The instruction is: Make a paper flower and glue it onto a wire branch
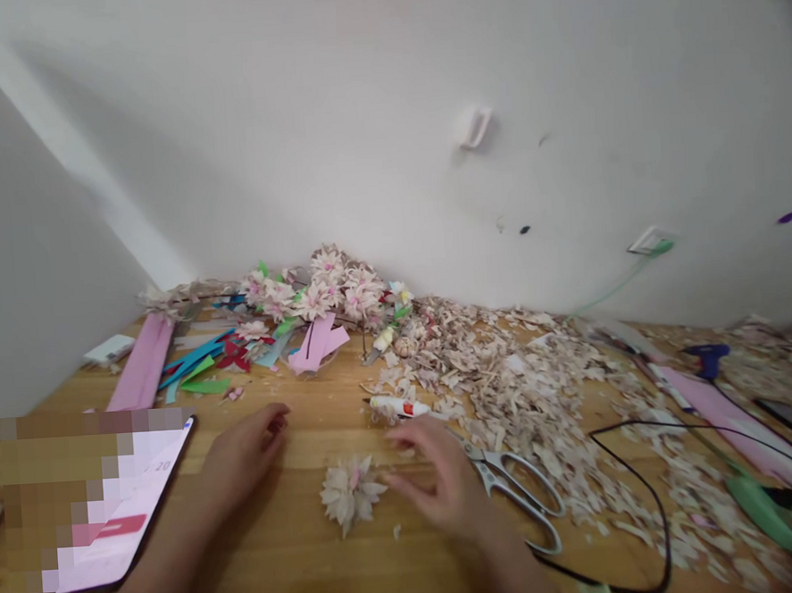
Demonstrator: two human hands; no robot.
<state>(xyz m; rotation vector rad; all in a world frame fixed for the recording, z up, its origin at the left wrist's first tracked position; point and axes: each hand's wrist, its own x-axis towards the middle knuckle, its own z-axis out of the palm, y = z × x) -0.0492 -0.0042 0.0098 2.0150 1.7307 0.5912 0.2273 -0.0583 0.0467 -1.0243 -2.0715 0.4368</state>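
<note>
A pale, many-petalled flower with a pinkish centre (353, 493) lies on the wooden table (278, 554) between my hands. My right hand (437, 477) is just to its right, thumb and forefinger apart near its petals, with nothing seen between them. To the left of the flower, my left hand (248, 449) hovers over the table with its fingers curled loosely; nothing shows in it. A white glue tube with a red label (399, 407) lies beyond my right hand. Grey-handled scissors (515, 486) lie beside the right hand, their blades partly hidden by it.
Finished flowers (328, 287) and coloured strips stand along the wall. Pale scraps (537, 404) cover the right side. A phone or tablet (141, 509) lies at the left. A black cable (660, 504) curves across the right, near a blue glue gun (708, 358).
</note>
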